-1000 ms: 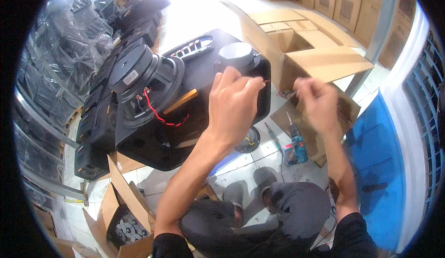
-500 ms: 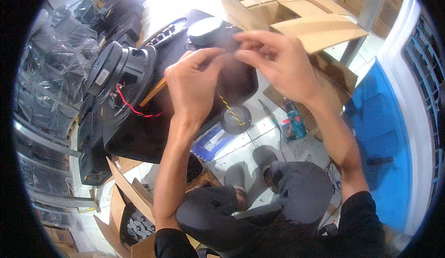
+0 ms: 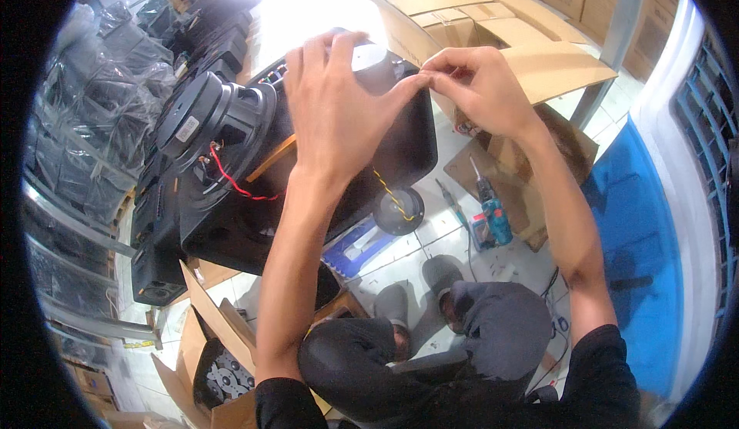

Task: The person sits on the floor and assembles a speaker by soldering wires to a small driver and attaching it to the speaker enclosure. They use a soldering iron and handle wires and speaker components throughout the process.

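Observation:
A black speaker cabinet [image 3: 231, 236] lies in front of me, with a round silver-topped part [image 3: 372, 65] at its far end. Over that part, my left hand [image 3: 331, 113] has its fingers spread and bent beside the silver top. Its thumb stretches right, to the fingertips of my right hand [image 3: 481, 90]. Those fingertips are pinched together just past the cabinet's edge; whatever they hold is too small to make out. Left of my hands, a large speaker driver [image 3: 204, 125] rests on the cabinet with a twisted red and black wire [image 3: 231, 182] attached.
A small round driver [image 3: 399, 209] on a yellow and black wire is below the cabinet. A teal power drill [image 3: 493, 213] stands near cardboard. Open cartons [image 3: 539, 59] are at the far right, beside a blue panel [image 3: 631, 252]. Plastic-wrapped black units [image 3: 100, 113] line the left.
My left hand has gone from a pinch to spread fingers over the silver-topped part, thumb out right. My right hand stays pinched and sits slightly further right. The view has shifted a little.

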### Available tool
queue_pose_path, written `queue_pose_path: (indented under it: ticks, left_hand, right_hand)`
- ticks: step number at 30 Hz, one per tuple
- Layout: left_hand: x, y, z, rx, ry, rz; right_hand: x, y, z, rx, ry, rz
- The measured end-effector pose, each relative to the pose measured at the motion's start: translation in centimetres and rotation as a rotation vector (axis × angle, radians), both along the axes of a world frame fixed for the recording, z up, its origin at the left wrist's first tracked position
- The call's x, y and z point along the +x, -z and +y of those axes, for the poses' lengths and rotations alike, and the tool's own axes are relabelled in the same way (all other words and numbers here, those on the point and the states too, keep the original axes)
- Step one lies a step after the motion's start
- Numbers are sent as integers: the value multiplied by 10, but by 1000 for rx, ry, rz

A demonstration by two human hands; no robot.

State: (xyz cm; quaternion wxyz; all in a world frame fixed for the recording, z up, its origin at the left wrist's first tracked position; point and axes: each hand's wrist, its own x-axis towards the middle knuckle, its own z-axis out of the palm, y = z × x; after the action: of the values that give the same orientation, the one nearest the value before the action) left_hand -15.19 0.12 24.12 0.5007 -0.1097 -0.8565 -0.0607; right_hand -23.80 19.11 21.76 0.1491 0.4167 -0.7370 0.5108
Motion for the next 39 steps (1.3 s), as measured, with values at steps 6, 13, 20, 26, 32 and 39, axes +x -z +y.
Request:
queue_pose_path:
  ticks: [6,13,20,26,32,39]
  left_hand:
    - [-18,-7,-5,266,-13,-401]
    - [-12,-18,-19,359,185,-524]
    - [-18,-7,-18,329,195,-474]
    - [-22,3,-14,304,156,-386]
    - [-19,6,-7,254,29,-399]
    - [-20,6,-2,275,16,-355]
  right_hand:
    - [-22,-13,2,120,24,-75]
    - [-42,-17,-16,108,-144,2]
    - [-41,-29,-8,257,-137,-28]
    - [-49,-25,-13,200,-183,-6]
    - [-58,-26,-16,246,-199,-32]
    - [-61,-47,-14,423,-238,-56]
